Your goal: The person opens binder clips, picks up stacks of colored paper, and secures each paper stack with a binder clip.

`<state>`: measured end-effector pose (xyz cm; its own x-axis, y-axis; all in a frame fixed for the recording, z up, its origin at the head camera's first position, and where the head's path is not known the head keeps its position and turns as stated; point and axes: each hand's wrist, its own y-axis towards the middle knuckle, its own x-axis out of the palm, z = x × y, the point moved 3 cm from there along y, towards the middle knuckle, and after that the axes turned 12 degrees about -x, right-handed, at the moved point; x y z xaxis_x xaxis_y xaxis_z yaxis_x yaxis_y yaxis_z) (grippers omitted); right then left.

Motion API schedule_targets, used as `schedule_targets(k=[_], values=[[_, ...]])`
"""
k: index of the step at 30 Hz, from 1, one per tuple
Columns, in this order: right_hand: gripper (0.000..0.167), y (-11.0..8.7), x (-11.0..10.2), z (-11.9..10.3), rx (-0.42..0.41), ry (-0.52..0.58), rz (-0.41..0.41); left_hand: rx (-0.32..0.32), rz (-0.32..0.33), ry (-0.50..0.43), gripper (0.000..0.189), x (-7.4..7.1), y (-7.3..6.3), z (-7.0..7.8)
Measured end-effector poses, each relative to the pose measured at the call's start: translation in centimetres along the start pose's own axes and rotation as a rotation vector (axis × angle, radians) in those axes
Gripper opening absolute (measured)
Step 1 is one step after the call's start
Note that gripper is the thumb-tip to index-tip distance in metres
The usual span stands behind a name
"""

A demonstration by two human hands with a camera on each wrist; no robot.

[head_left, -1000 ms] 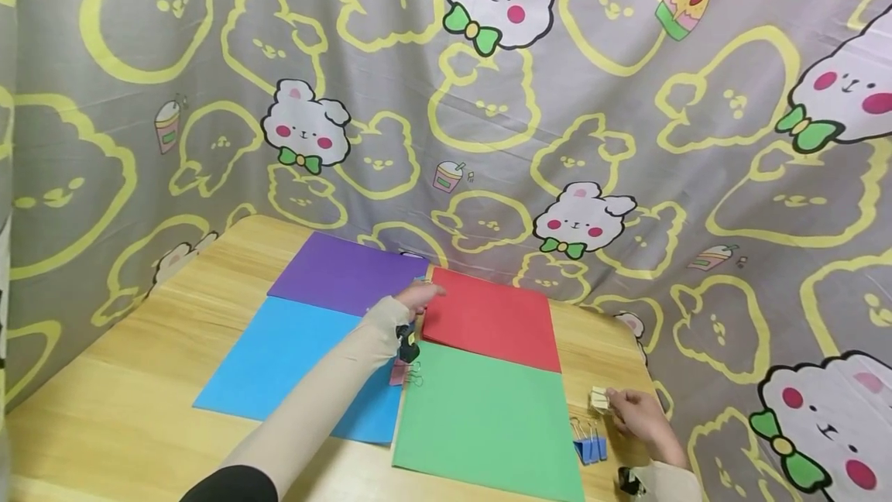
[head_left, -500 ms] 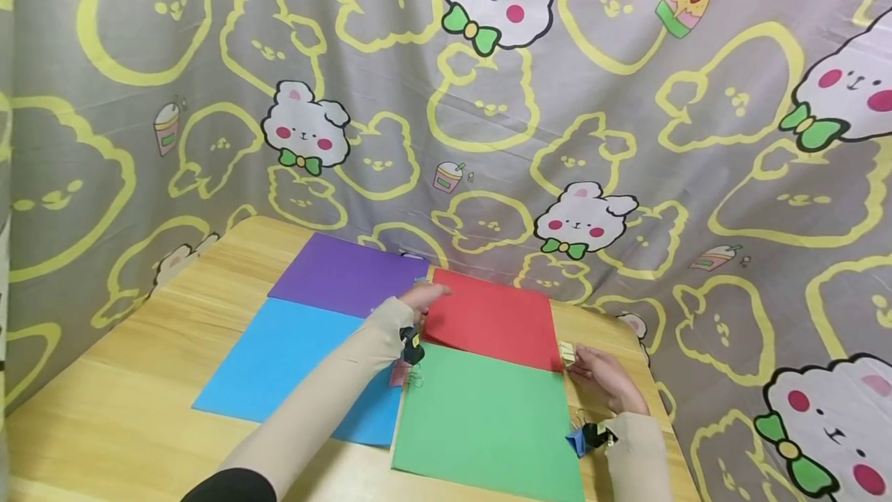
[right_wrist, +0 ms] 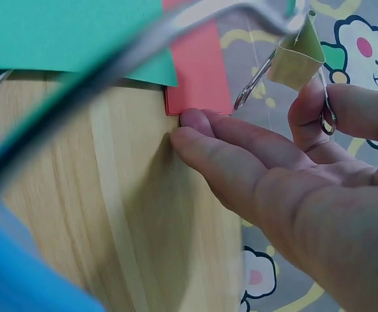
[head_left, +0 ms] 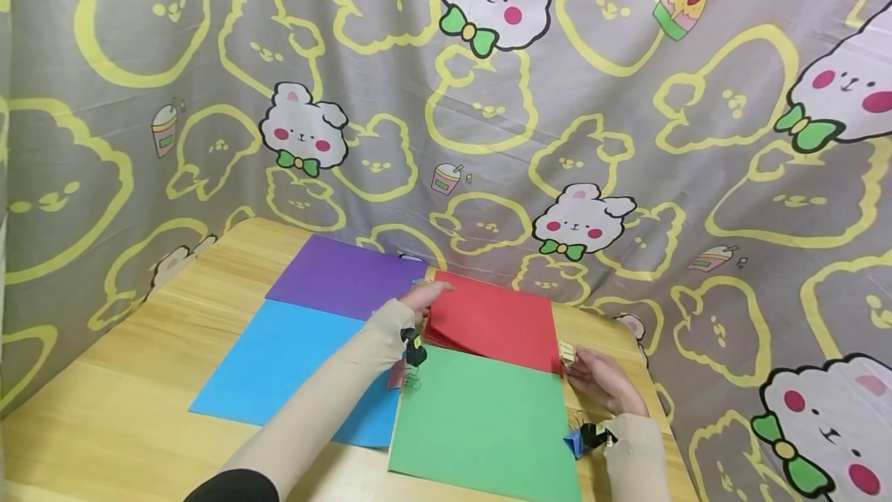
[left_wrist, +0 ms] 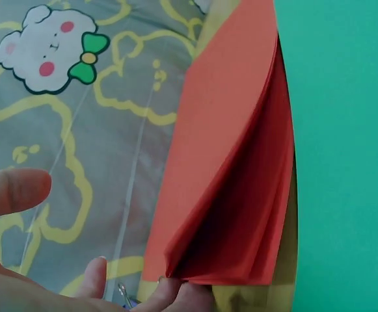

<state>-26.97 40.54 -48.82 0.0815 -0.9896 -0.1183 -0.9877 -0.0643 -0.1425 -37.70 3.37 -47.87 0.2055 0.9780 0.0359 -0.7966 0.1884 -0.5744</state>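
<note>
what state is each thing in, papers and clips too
Red papers, left end fanned apart
Green paper, flat
Blue paper, flat
Purple paper, flat
Yellow clip, unclipped, pinched in right hand
Blue clip, mostly hidden, can't tell
Pink clip, partly hidden, can't tell
Left hand, touching red papers

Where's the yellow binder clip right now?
In the head view, the yellow binder clip is right of centre, pinched in the right hand, beside the right edge of the red paper and near the green paper.

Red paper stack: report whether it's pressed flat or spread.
The red paper stack is partly spread: its bowed top leaves a gap.
</note>
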Motion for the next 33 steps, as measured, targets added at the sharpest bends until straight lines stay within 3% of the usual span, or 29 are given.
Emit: schedule_targets(k=[5,9,17,27,29,33], values=[[0.03,-0.1,0.0,0.0,0.003,0.018,-0.01,-0.043,0.008,-0.046,0.077,-0.2,-0.2,-0.1],[0.032,0.0,-0.1,0.0,-0.002,0.017,0.0,-0.033,0.013,-0.047,0.074,0.1,-0.2,0.1],[0.034,0.1,-0.3,0.3,-0.011,0.009,0.009,-0.022,-0.009,-0.033,0.04,0.6,0.4,-0.7],[0.036,-0.8,-0.7,0.2,-0.028,0.076,-0.049,0.0,-0.102,-0.093,0.051,0.7,-0.1,-1.2],[0.035,-1.1,-0.9,0.1,-0.019,0.116,-0.041,0.009,-0.116,-0.101,0.05,0.7,0.1,-1.2],[0.031,-1.7,-1.4,0.2,-0.006,0.157,0.057,0.02,-0.127,-0.141,0.049,0.9,0.7,-1.2]])
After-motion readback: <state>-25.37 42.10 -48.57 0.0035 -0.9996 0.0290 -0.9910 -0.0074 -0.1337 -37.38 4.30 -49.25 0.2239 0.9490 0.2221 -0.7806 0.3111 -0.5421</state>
